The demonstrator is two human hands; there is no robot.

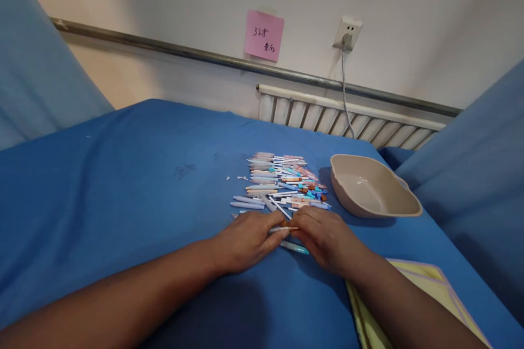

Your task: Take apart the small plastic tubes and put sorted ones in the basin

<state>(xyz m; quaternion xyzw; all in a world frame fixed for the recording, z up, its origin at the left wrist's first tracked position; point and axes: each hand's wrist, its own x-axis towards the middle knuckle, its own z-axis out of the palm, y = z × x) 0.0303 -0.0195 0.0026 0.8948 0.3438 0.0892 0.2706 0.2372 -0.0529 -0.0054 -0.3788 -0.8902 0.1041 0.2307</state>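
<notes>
My left hand (pixel 249 240) and my right hand (pixel 323 234) meet low over the blue cloth, both with fingers closed. Between them is a slim pale pen (pixel 280 229), pinched at its left part by my left thumb and fingers and at its right end by my right fingertips. Just below the hands lies a pen with a teal end (pixel 295 248). Beyond my fingers, pens and pen parts (pixel 264 174) spread in rough rows, with thin white refills (pixel 280 208) and small blue and brown pieces among them. My palms hide part of the nearest ones.
At the right of the pens stands a beige basin (pixel 368 185). A folded yellow cloth (pixel 429 283) lies under my right forearm. Tiny white bits (pixel 242 178) sit left of the pens. A metal rail (pixel 196 54), a radiator (pixel 319 112) and blue curtains (pixel 36 65) border the covered surface.
</notes>
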